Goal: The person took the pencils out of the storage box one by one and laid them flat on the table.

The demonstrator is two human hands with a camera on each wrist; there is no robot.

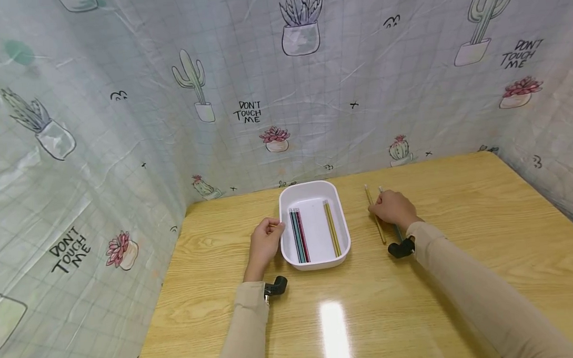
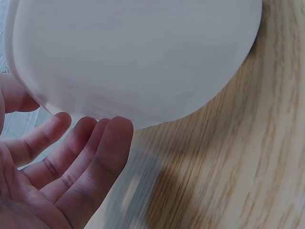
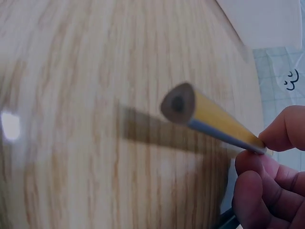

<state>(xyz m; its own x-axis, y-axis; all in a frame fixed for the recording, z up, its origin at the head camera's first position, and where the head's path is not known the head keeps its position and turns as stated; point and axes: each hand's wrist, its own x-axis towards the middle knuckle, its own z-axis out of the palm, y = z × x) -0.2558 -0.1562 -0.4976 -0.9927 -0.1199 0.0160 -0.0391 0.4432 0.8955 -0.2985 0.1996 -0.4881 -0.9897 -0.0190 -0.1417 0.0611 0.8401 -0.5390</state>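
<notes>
A white plastic tray (image 1: 317, 264) stands on the table, and my left hand (image 1: 265, 240) holds its left side. In the left wrist view, the fingers (image 2: 102, 162) lie against the outer wall, with the thumb at the rim. My right hand (image 1: 394, 208), right of the tray, pinches a yellow pencil (image 1: 378, 226) between thumb and fingers. Its flat, unsharpened end faces the right wrist camera, tilted up over the table. Beneath the right hand lies a dark green pencil (image 1: 398, 232), its middle hidden by the hand.
Inside the tray, several dark, green and red pencils (image 1: 298, 236) lie along the left side, with yellow pencils (image 1: 332, 227) along the right. A patterned curtain (image 1: 327, 135) hangs behind and beside the wooden table (image 1: 366, 302).
</notes>
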